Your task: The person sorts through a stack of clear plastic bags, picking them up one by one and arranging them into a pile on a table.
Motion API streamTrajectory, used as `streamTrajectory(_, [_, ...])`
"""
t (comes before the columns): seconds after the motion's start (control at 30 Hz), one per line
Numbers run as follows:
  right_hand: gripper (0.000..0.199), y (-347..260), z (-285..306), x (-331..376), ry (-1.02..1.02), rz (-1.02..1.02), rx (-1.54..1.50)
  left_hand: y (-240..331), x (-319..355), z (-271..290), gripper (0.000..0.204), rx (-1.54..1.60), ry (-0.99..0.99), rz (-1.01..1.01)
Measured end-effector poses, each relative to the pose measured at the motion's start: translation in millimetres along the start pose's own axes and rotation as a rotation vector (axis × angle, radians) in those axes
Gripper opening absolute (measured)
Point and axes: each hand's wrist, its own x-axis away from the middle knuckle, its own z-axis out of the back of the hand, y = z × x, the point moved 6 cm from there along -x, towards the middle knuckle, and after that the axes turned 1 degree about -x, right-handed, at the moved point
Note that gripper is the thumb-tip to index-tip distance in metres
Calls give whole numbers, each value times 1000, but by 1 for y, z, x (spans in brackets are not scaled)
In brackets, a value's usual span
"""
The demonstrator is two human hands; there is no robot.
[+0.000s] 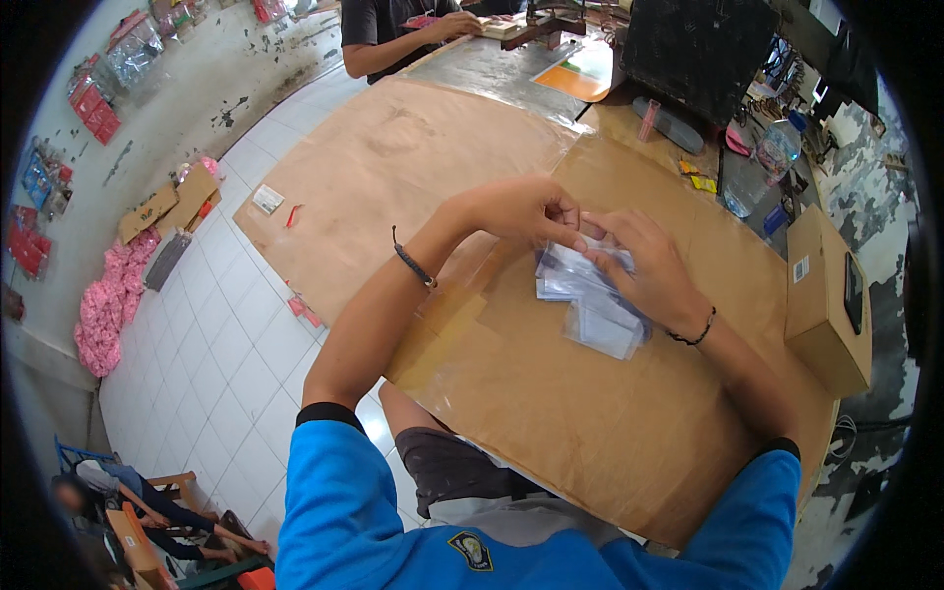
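Head view: left fingers [563, 205] curled, hold unclear; right fingers [621, 225] grasping clear sleeves [602, 329]; white label [801, 268] on carton [818, 324].

One view: head cam, left unit of a side-by-side fisheye pair. Sits above the wearer's blue shirt [551, 565], which fills much of the lower edge; looks steeply down and forward across the brown-topped desk [590, 423]. Upright, unmirrored: picture left = wearer's left. Near range on the work: left hand [526, 208] and right hand [649, 265] land above and right of centre. Coverage very wide: white tiled floor [216, 334] and wall [216, 59] out left, cardboard box [811, 295] toward right rim, another person [369, 29] farther off at top. Straight edges bow; corners go black.
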Motion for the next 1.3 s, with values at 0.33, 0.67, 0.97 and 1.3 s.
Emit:
streamTrajectory(0.33, [30, 29, -15, 6, 38, -126, -130, -26, 3, -6, 37, 53, -204, 27])
streamTrajectory(0.67, [24, 15, -10, 6, 88, 133, 54, -24, 3, -2, 41, -62, -184, 93])
streamTrajectory(0.97, [16, 22, -10, 11, 104, 38, -6, -15, 1, -1, 34, 23, -62, 33])
streamTrajectory(1.3, [23, 41, -5, 12, 239, -128, -328, 3, -7, -12, 24, -93, -83, -29])
